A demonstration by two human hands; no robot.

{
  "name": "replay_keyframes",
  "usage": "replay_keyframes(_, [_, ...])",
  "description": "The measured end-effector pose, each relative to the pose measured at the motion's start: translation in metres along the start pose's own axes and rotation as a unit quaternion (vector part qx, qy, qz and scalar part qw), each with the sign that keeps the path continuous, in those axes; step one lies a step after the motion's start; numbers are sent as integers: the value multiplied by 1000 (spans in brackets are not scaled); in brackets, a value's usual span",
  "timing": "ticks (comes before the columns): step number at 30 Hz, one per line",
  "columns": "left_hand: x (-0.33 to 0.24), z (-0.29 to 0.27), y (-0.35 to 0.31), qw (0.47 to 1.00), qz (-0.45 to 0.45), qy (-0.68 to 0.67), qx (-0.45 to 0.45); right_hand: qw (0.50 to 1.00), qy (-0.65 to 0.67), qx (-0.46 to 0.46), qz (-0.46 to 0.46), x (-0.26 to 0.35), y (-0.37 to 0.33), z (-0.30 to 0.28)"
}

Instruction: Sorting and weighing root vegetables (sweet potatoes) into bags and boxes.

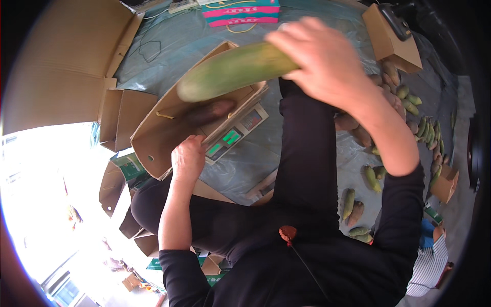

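Note:
My right hand grips one end of a long, thick green gourd, slightly blurred. The gourd is held above an open cardboard box, its far end over the box's opening. Inside the box lies a reddish-brown gourd. A yellow cord handle shows on the box's inner wall. My left hand is closed on the near rim of the box. Right beside that rim is a digital scale with lit green displays; its platform is hidden, and the box appears to rest on it.
Green and brown gourds lie in several groups on the floor at right. A small carton holds a black device. Open cartons stand at left. A pink and teal box lies ahead on plastic sheeting. Another person is at lower right.

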State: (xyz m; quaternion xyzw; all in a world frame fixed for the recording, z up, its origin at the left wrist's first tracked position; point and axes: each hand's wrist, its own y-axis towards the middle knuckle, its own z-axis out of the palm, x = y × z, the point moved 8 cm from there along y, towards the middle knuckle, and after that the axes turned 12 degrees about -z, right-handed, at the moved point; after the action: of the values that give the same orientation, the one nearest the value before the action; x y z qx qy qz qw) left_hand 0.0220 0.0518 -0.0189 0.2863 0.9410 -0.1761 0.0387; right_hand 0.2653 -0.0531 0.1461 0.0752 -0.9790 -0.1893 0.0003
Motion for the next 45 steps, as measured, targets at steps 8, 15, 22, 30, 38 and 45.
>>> replay_keyframes(8, [-8, 11, 8, 996, 41, 84, -3, 986, 86, 106, -95, 102, 83, 170])
replay_keyframes(15, [-15, 5, 6, 999, 18, 50, 4, 905, 246, 338, 77, 138, 83, 259])
replay_keyframes(22, [-6, 3, 2, 999, 50, 0, -14, 949, 279, 147, 3, 85, 89, 136])
replay_keyframes(30, [-13, 2, 6, 998, 44, -46, 6, 869, 298, -71, 388, -110, -183, 92])
replay_keyframes(38, [-18, 4, 7, 997, 38, -68, 10, 717, 201, 149, 651, -25, -484, 205])
replay_keyframes(45, [-10, 11, 13, 998, 7, -68, 14, 632, 241, 198, 709, 69, -545, 265])
